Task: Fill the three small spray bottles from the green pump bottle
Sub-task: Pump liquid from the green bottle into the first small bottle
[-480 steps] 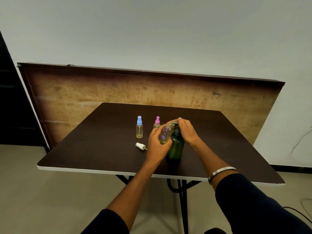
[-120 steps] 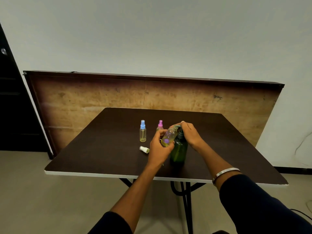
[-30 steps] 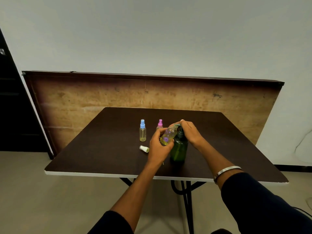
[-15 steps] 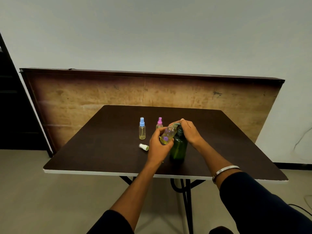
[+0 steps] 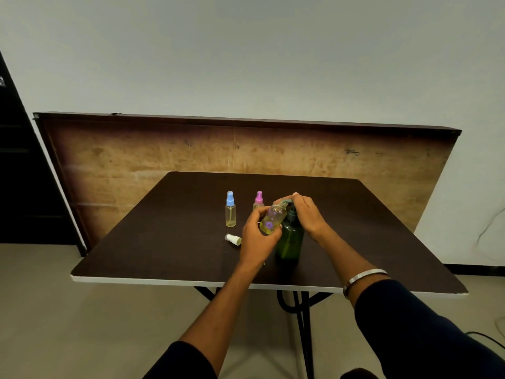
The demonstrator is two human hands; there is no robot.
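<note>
Beige floor (image 5: 54,310) nearest. Dark brown table (image 5: 169,258) held green pump bottle (image 5: 290,240); left hand (image 5: 258,237) gripped tilted open spray bottle (image 5: 272,220) at its nozzle, right hand (image 5: 307,212) curled over pump. White cap (image 5: 232,238), blue-capped bottle (image 5: 231,209), pink-capped bottle (image 5: 258,200) stood beyond. Wooden board (image 5: 164,157) leaned against grey wall (image 5: 246,56).

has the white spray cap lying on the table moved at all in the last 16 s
No. The white cap lies on the table just in front of the blue-capped bottle, the same spot relative to that bottle as before; only the camera shifted.
</note>
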